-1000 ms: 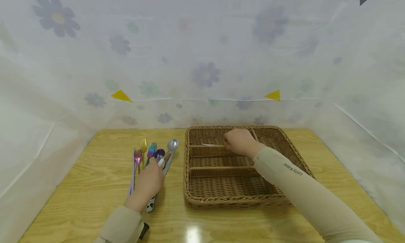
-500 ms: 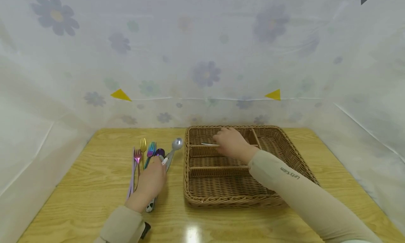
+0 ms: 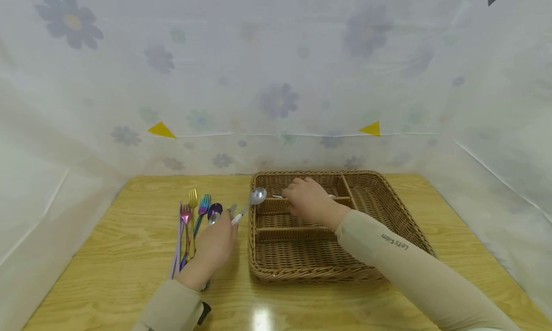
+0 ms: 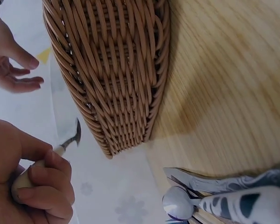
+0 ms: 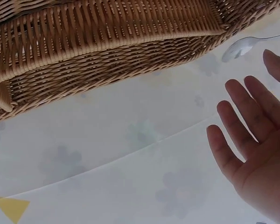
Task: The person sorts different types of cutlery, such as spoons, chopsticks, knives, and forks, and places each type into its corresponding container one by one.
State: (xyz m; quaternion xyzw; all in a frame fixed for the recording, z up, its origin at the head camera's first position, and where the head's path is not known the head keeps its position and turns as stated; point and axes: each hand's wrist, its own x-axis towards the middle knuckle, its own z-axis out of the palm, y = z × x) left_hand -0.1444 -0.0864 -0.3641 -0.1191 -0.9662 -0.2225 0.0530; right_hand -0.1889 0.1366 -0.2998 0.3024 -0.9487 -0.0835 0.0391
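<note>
Forks [image 3: 204, 205] left, basket [image 3: 302, 275] right, both on table [image 3: 108, 254]; sheet [image 3: 241, 58] behind

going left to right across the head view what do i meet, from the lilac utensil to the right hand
Lilac utensil, pink fork, gold fork, blue-purple fork, dark purple spoon, silver spoon held by the left hand, right hand.

A person's beige-sleeved left arm [image 3: 166, 304] reaches in from the near left, the left hand [image 3: 214, 242] with its fingers [image 4: 49, 179] curled in a grip. The beige-sleeved right arm [image 3: 401, 254] stretches in from the near right, farther forward, ending in the right hand [image 3: 311, 201], its fingers [image 5: 249, 114] loosely extended and slightly apart, the thumb [image 5: 277, 67] held away from them.
</note>
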